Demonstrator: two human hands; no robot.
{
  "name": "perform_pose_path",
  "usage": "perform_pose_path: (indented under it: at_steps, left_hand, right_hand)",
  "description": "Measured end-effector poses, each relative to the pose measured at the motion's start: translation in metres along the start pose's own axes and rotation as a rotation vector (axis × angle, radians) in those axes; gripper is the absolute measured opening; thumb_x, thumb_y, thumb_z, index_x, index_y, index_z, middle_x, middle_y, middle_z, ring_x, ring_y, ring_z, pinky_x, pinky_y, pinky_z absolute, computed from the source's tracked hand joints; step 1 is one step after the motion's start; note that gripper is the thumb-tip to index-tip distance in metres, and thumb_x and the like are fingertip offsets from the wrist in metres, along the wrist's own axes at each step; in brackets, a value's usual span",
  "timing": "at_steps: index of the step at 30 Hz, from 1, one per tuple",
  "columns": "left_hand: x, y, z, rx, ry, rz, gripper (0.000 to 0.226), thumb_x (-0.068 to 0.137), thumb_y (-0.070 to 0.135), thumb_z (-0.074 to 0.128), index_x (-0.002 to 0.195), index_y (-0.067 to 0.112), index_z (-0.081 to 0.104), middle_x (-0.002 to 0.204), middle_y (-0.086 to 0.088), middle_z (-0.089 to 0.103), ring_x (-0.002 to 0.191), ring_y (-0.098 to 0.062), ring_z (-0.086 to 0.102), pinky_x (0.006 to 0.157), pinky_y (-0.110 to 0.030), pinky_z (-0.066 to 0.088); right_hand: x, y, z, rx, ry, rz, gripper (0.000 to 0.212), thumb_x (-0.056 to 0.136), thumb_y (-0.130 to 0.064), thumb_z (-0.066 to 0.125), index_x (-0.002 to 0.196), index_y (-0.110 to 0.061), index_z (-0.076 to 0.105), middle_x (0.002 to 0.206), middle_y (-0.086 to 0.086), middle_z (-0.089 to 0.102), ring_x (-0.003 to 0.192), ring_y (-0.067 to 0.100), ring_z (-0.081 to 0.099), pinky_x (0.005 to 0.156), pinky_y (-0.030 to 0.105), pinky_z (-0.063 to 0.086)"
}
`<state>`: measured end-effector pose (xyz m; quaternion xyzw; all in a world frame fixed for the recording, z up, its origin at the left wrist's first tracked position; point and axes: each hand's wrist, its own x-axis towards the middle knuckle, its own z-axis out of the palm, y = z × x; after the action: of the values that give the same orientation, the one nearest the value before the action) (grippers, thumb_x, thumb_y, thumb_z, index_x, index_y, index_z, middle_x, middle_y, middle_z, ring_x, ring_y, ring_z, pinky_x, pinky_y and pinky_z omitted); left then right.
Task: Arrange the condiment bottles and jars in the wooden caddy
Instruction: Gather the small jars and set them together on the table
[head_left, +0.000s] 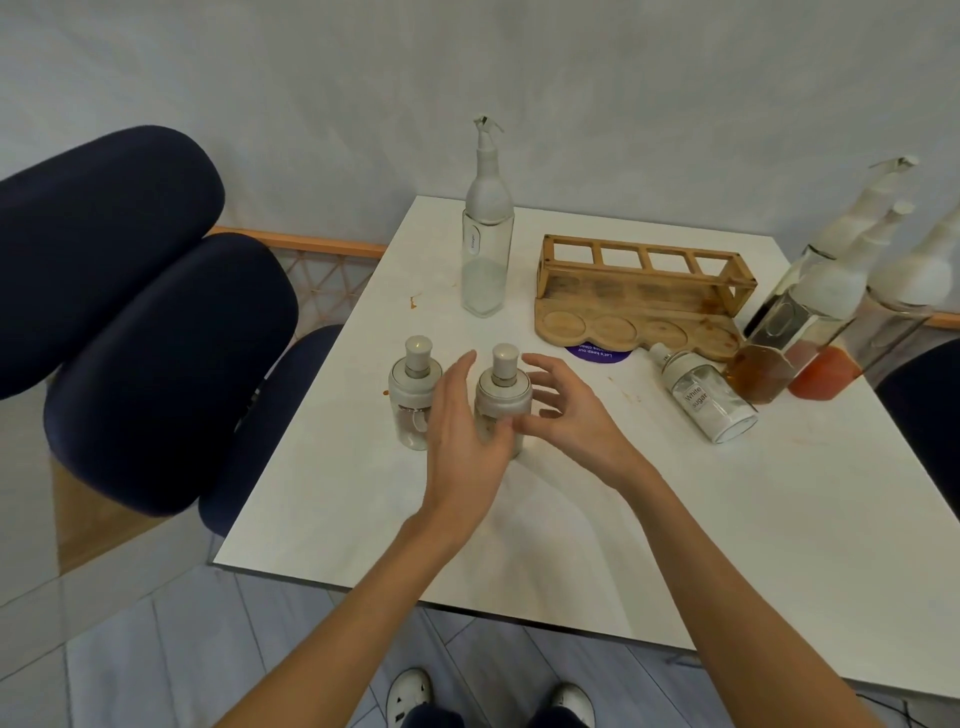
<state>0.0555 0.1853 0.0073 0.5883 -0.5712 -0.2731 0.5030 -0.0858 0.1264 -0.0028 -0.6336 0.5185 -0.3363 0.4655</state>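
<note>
The near jar (503, 400) stands upright on the white tabletop (571, 545), well short of the wooden caddy (644, 291), with both hands around it. The left hand (462, 431) has straight fingers flat along the jar's left side. The right hand (566, 410) is spread and loosely curved at its right, thumb low by the glass. Neither grips it yet, and I cannot tell whether they touch it.

The jar is small, with a clear glass body, a wide beige collar and a knob on top. It is probably light, rigid, smooth and breakable. Wrapping the collar or body looks safer than pulling the knob, which may lift out.

A matching jar (415, 395) stands just left. The tall clear bottle (487, 249), with its slim spout, looks top-heavy and best held low. The caddy has round recesses in front and a slatted rail behind, its wood stained.
</note>
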Motion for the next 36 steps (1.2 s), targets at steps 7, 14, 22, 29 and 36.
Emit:
perform_pose_path:
  at_steps: [7,14,22,29,36]
  left_hand:
    - [0.013,0.054,0.013,-0.044,0.020,0.253,0.051,0.086,0.000,0.061,0.134,0.015,0.051,0.128,0.005,0.053,0.119,-0.001,0.051,0.097,-0.009,0.038]
    - [0.028,0.080,0.076,-0.071,-0.355,0.087,0.047,0.090,0.013,0.065,0.133,0.025,0.048,0.131,0.011,0.051,0.115,-0.004,0.052,0.088,-0.013,0.044]
    - [0.054,0.059,0.157,-0.035,-0.556,-0.353,0.058,0.092,0.029,0.062,0.143,0.015,0.038,0.141,-0.008,0.048,0.123,-0.022,0.051,0.089,-0.026,0.040]
    - [0.095,0.053,0.217,-0.105,-0.523,-0.616,0.062,0.095,0.035,0.057,0.145,0.011,0.031,0.123,-0.007,0.049,0.102,-0.024,0.050,0.085,-0.035,0.047]
    - [0.096,0.046,0.252,-0.190,-0.490,-0.737,0.049,0.093,0.038,0.061,0.133,0.017,0.041,0.116,-0.008,0.056,0.094,-0.023,0.058,0.078,-0.038,0.055]
  right_hand:
    - [-0.004,-0.014,-0.052,-0.139,0.190,-0.004,0.049,0.085,-0.025,0.073,0.130,-0.024,0.053,0.126,-0.007,0.057,0.115,0.014,0.056,0.090,0.024,0.047]
    - [-0.016,0.000,-0.118,-0.424,0.371,0.040,0.038,0.090,-0.017,0.067,0.127,-0.018,0.059,0.128,-0.004,0.058,0.113,0.015,0.055,0.091,0.027,0.045]
    - [-0.026,0.041,-0.168,-0.646,0.358,0.145,0.049,0.088,-0.013,0.066,0.134,-0.012,0.050,0.131,0.013,0.056,0.121,0.028,0.051,0.094,0.030,0.038]
    - [0.003,0.062,-0.185,-0.572,0.192,0.339,0.076,0.090,-0.027,0.066,0.149,-0.004,0.023,0.142,0.022,0.043,0.130,0.037,0.042,0.099,0.037,0.038]
    - [0.020,0.079,-0.184,-0.556,0.190,0.359,0.085,0.082,-0.024,0.074,0.146,-0.004,0.021,0.132,0.022,0.052,0.119,0.037,0.054,0.090,0.038,0.048]
